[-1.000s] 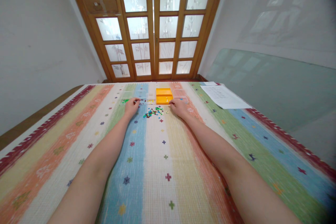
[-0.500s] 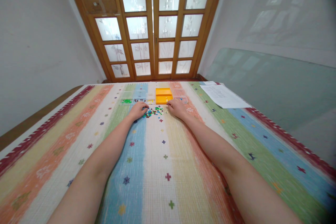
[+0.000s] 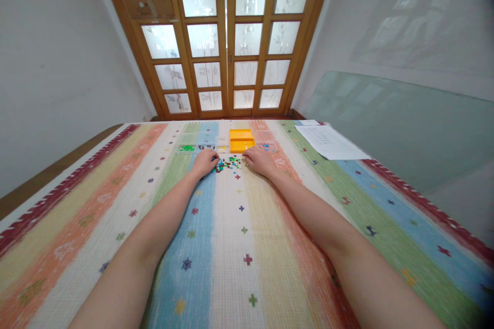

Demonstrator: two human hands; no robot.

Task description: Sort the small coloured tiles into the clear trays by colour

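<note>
A loose pile of tiny coloured pieces (image 3: 230,163), mostly green, blue and dark red, lies on the striped tablecloth between my hands. My left hand (image 3: 204,162) rests at the pile's left edge with its fingers curled in and touching the pieces. At the right edge, near a few pale pieces, my right hand (image 3: 259,159) has its fingers bent together and pointing down. Whatever either hand's fingertips hold is too small or hidden to make out. Just behind the right hand stands an open orange box (image 3: 242,134).
Clear lidded boxes stand behind the pile: one with green pieces (image 3: 187,148), one with dark pieces (image 3: 207,147), one with yellow pieces (image 3: 221,148), and one with blue pieces (image 3: 266,147) on the right. Printed paper (image 3: 328,143) lies at the back right.
My right hand has shifted slightly left along the pile, and more blue pieces show in the box behind it. My left hand has barely moved.
</note>
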